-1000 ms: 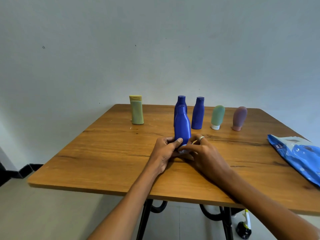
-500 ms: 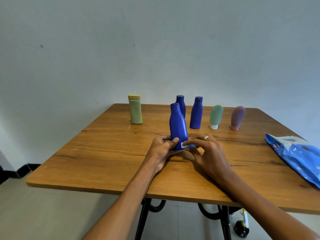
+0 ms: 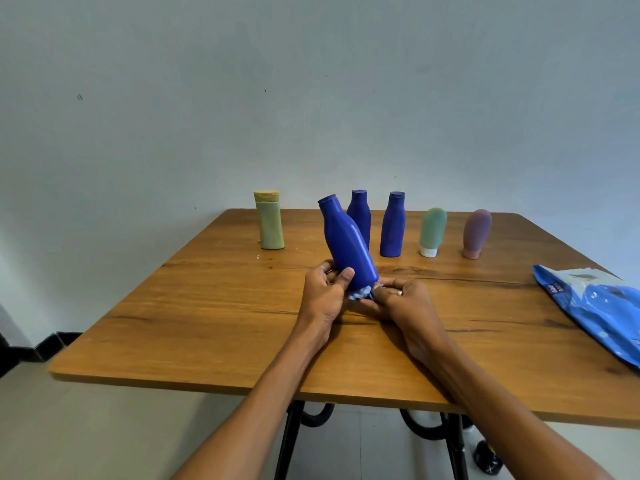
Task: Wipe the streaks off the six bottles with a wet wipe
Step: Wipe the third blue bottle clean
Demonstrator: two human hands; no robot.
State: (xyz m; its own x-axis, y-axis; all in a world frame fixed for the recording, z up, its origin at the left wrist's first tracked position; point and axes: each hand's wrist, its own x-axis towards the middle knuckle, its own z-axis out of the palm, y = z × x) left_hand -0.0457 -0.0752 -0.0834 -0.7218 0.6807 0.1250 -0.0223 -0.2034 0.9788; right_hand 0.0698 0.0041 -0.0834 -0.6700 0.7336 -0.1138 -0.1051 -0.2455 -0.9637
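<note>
Head cam: mid-wipe on one blue bottle, base getting done, bottle tipped over toward the left.

Left hand (image 3: 323, 294) is curled round the lower body of the tilted blue bottle (image 3: 348, 247), holding it near the middle of the bench (image 3: 207, 306). Right hand (image 3: 403, 301) has its fingers pinched on the wet wipe (image 3: 362, 292), bunched up against the bottle's bottom edge. Five other bottles stand along the far edge: yellow bottle (image 3: 270, 221), two blue bottles (image 3: 360, 216), green tube (image 3: 433, 230), pink tube (image 3: 477, 233). Wipes pack (image 3: 595, 306) lies by the right edge. I'd guess next is rubbing round the base, then standing it back up and grabbing another.
</note>
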